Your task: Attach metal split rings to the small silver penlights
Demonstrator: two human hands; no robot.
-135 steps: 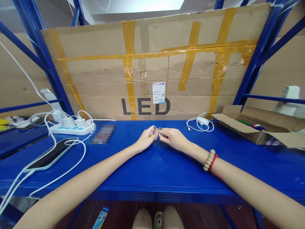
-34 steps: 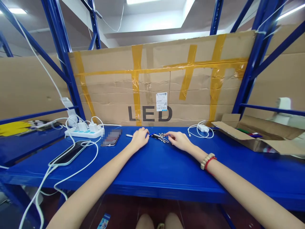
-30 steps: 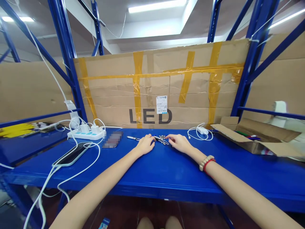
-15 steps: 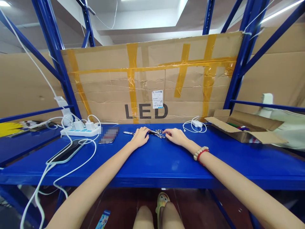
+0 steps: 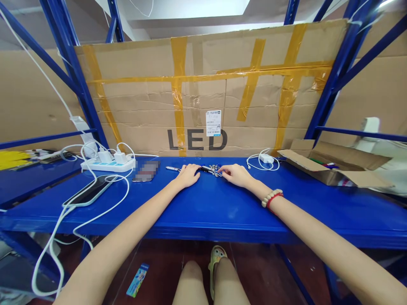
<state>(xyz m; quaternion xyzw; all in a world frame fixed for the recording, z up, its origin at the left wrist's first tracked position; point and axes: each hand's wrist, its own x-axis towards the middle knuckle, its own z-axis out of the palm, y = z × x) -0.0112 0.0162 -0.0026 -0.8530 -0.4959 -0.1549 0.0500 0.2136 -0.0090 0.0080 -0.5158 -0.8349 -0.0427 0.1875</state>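
My left hand (image 5: pixel 188 176) rests palm down on the blue table (image 5: pixel 203 207), its fingers closed at the end of a dark, stick-like thing (image 5: pixel 206 169). Past that end lies a small cluster of shiny silver metal pieces (image 5: pixel 216 168). From the other side my right hand (image 5: pixel 235 174), with bracelets (image 5: pixel 272 199) at its wrist, reaches in with bent fingers pinched at the cluster's edge. What exactly sits between those fingertips is too small to name. A slim silver pen-like thing (image 5: pixel 172 168) lies left of my left hand, partly hidden by it.
A phone (image 5: pixel 90 190) with white cables and a power strip (image 5: pixel 108 164) occupy the left, near a blurred-out phone-like object (image 5: pixel 146 171). On the right are a white charger (image 5: pixel 266 159) and an opened carton (image 5: pixel 330 169). A taped cardboard sheet (image 5: pixel 143 110) stands behind.
The view has tipped slightly downward, so everything sits higher in the picture. Both hands stay at the same small pieces, with only slight finger movement.
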